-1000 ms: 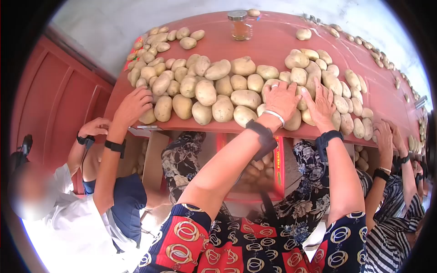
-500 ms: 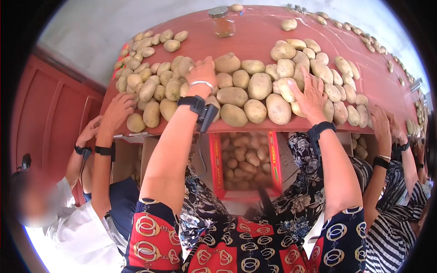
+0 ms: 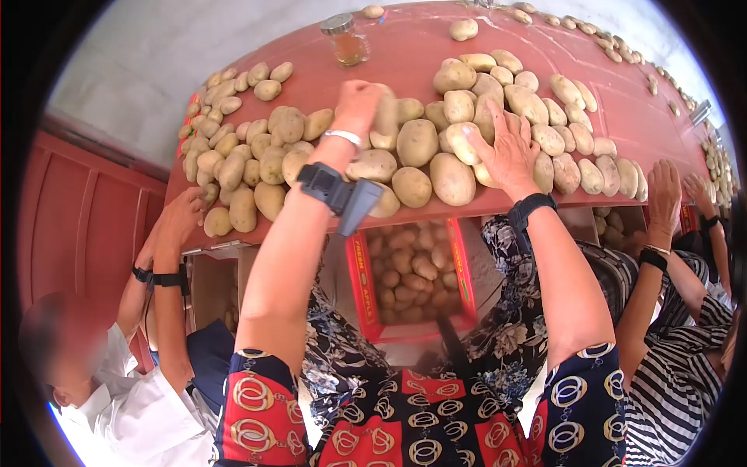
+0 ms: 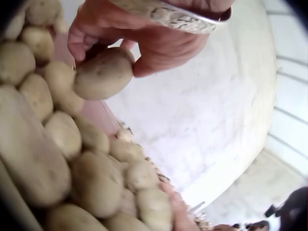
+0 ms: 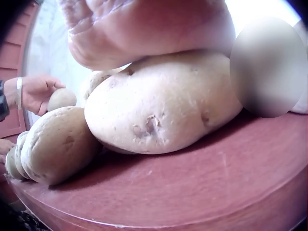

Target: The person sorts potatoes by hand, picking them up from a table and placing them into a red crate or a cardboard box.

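Observation:
My left hand (image 3: 359, 107) pinches a potato (image 4: 105, 74) between thumb and fingers, above the far side of the potato rows. A metal bangle circles that wrist. In the head view the held potato looks blurred beside the knuckles. My right hand (image 3: 510, 152) lies with spread, fairly straight fingers on the potatoes right of the middle. Seen from the right wrist, its palm (image 5: 149, 29) rests on top of a large pale potato (image 5: 163, 106). Several large potatoes (image 3: 452, 180) stand along the table's near edge between my arms.
A red table (image 3: 412, 62) carries the potatoes and a lidded glass jar (image 3: 348, 45). Below its edge stands a red-rimmed box (image 3: 362, 288) of potatoes. At left another person's hand (image 3: 184, 214) touches potatoes; at right a neighbour's hand (image 3: 664, 194) is at the table edge.
My left hand left the spot beside my right hand, moved left over the pile, and now holds a potato raised there. The right hand stays on the potatoes. The head view has shifted.

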Motion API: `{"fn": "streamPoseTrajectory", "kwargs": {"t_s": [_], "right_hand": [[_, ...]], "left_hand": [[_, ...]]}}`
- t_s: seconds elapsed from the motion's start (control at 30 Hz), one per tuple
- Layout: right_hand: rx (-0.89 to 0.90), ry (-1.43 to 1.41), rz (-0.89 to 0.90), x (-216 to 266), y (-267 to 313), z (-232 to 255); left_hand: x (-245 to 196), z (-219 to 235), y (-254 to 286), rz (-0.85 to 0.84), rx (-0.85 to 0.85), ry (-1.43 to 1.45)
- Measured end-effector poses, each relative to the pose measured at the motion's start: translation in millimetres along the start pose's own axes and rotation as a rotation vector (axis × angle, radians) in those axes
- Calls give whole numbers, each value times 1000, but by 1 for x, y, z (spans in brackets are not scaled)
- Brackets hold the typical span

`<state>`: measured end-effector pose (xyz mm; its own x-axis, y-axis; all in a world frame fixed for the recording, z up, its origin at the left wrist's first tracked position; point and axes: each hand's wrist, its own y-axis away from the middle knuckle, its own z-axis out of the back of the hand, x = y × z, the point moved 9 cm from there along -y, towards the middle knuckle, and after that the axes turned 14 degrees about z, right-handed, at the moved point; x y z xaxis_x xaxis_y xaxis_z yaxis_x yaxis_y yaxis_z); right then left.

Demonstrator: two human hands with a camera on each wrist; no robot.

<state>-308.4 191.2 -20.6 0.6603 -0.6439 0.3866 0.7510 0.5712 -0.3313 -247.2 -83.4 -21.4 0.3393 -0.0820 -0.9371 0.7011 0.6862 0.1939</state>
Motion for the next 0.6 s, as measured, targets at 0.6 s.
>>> {"fn": "streamPoseTrajectory", "kwargs": {"t_s": [0.6], "right_hand": [[17, 60, 4, -5, -3, -6]], "left_hand": [[-29, -75, 71, -448, -86, -303]]}}
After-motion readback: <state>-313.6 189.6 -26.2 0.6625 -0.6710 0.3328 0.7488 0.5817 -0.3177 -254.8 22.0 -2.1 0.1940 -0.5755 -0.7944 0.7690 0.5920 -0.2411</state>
